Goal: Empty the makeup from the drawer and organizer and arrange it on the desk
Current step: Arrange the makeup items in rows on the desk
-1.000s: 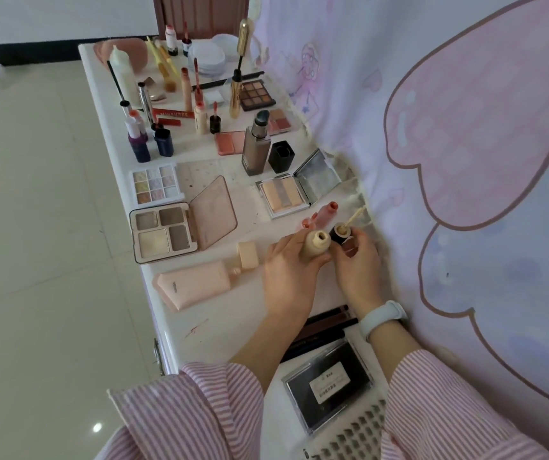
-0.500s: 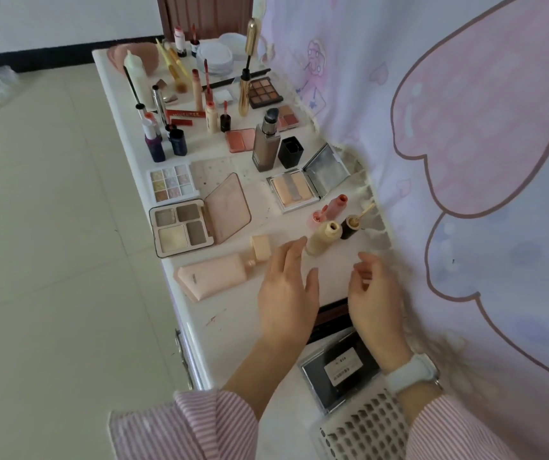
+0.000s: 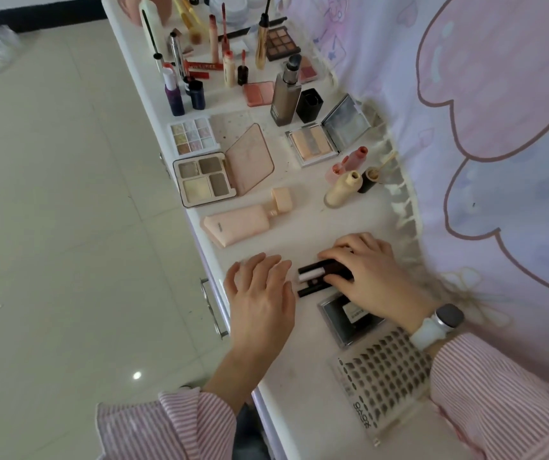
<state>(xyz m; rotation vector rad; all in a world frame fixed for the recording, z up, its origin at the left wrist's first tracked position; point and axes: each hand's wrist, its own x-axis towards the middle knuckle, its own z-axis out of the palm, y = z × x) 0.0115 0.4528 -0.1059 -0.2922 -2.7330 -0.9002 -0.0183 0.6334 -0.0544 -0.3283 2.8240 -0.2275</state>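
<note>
Makeup is laid out along the white desk (image 3: 299, 386). My right hand (image 3: 371, 272) lies over a bundle of slim black pencils (image 3: 312, 278), fingers curled round their right end. My left hand (image 3: 259, 293) hovers flat just left of the pencils, fingers relaxed and holding nothing. A cream bottle (image 3: 341, 189) and a small black cap with a wand (image 3: 371, 177) stand beyond the hands. A peach tube (image 3: 239, 222) lies on its side near the desk's left edge. An open four-pan palette (image 3: 205, 179) sits behind the tube.
A black flat case (image 3: 344, 322) and a clear lash tray (image 3: 382, 376) lie under my right wrist. Bottles, lipsticks and palettes crowd the far end. A printed pink curtain (image 3: 482, 127) hangs along the right. A drawer handle (image 3: 213, 308) sticks out below the desk's left edge.
Both hands let go of the cream bottle and wand cap, which now stand on the desk. The hands drew back toward me, and the right one closed over the black pencils.
</note>
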